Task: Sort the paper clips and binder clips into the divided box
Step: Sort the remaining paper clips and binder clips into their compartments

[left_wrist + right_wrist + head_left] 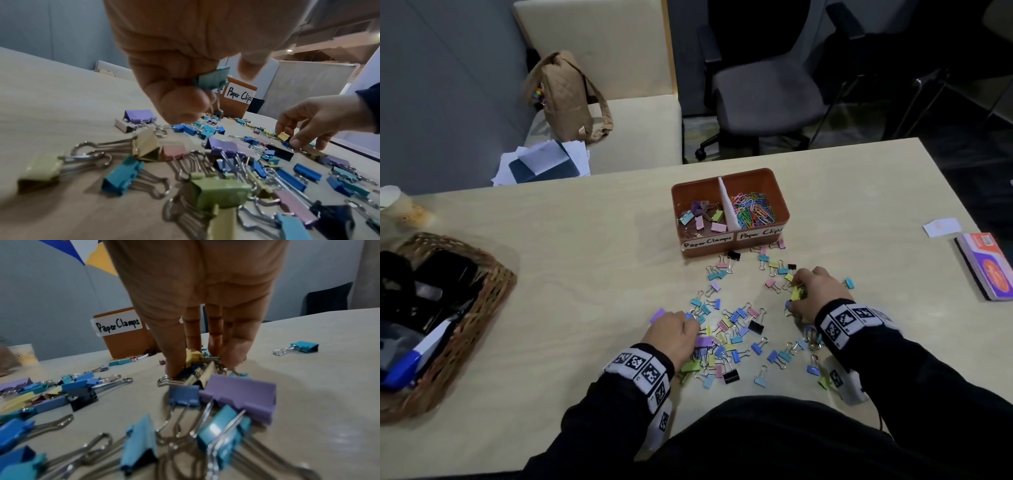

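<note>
Gathering binder clips with both hands, I have the divided box point(729, 209) standing past the scattered pile, toward the far edge of the desk point(571, 260), its long side facing me. My left hand point(671, 334) works the left side of the pile and, in the left wrist view, pinches a teal binder clip point(213, 78) between thumb and fingers, lifted clear of the desk. My right hand point(813, 291) is curled down onto a small cluster at the right side of the pile, fingertips closing round a yellow binder clip point(193, 356) and others under it. The right hand sits nearer the box than the left, just short of the loose clips at the box's front wall.

Two white labels on that wall are handwritten: "Paper Clamps" point(708, 242) on the left compartment, which holds a few binder clips, and "Paper Clips" point(239, 95) on the right one, full of coloured paper clips point(753, 210). I judge the carry must go forward and leftward, into the left compartment, since only binder clips point(726, 337) remain on the desk. Most are still unsorted.
</note>
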### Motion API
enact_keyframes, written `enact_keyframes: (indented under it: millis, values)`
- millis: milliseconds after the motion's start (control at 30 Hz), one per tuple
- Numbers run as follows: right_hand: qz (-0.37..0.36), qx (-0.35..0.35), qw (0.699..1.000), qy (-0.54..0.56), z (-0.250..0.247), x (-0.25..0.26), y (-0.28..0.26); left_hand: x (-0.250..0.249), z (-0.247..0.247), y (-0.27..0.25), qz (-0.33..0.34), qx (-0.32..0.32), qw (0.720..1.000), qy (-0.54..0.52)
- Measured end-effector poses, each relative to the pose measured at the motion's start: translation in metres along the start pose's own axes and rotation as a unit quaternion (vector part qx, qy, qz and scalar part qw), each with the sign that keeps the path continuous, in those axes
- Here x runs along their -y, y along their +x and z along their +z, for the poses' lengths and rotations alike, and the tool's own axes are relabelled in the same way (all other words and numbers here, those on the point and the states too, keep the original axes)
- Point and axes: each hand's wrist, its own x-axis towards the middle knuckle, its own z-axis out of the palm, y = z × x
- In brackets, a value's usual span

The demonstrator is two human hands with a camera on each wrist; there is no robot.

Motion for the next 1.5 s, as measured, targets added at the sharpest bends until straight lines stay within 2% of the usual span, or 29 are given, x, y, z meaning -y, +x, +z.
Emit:
enact_keyframes:
  millis: [100, 233, 333, 500, 700, 833, 933, 1067, 1167, 1300, 1400, 1500]
  values:
    - [-0.004, 0.005, 1.000, -0.007, 0.004, 0.005, 0.000, -0.001, 0.004, 0.000, -0.021, 0.013, 0.997, 0.068]
    - [0.002, -0.022, 0.999, 0.028, 0.000, 0.004, -0.004, -0.010, 0.008, 0.000, -0.006, 0.010, 0.990, 0.138]
    - [0.021, -0.070, 0.995, 0.075, -0.009, 0.000, -0.002, -0.020, 0.009, 0.002, -0.043, 0.005, 0.988, 0.150]
    - [0.039, -0.053, 0.997, 0.046, -0.023, 0.006, 0.013, -0.027, 0.013, 0.006, -0.048, 0.014, 0.985, 0.164]
    - [-0.021, 0.000, 0.999, -0.029, -0.016, 0.002, 0.023, -0.025, 0.006, 0.009, -0.024, 0.012, 0.992, 0.122]
    - [-0.017, 0.013, 0.999, -0.037, -0.018, 0.003, 0.028, -0.034, -0.017, 0.012, 0.027, -0.071, 0.997, 0.036]
    - [-0.012, 0.005, 0.999, -0.034, -0.018, 0.007, 0.028, -0.056, -0.048, 0.020, 0.055, -0.127, 0.989, -0.044]
    - [-0.007, -0.047, 0.998, 0.030, -0.018, 0.009, 0.024, -0.082, -0.086, 0.048, 0.072, -0.193, 0.978, -0.042]
    - [-0.046, -0.090, 0.983, 0.156, -0.029, 0.022, 0.014, -0.093, -0.102, 0.073, 0.051, -0.206, 0.977, -0.034]
    - [-0.117, -0.075, 0.945, 0.297, -0.053, 0.066, 0.002, -0.095, -0.102, 0.096, 0.023, -0.182, 0.983, -0.005]
    - [-0.147, -0.081, 0.935, 0.312, -0.064, 0.096, 0.005, -0.088, -0.097, 0.099, 0.024, -0.166, 0.986, -0.015]
    - [-0.171, -0.092, 0.939, 0.284, -0.070, 0.121, 0.009, -0.076, -0.097, 0.091, 0.052, -0.182, 0.981, -0.029]
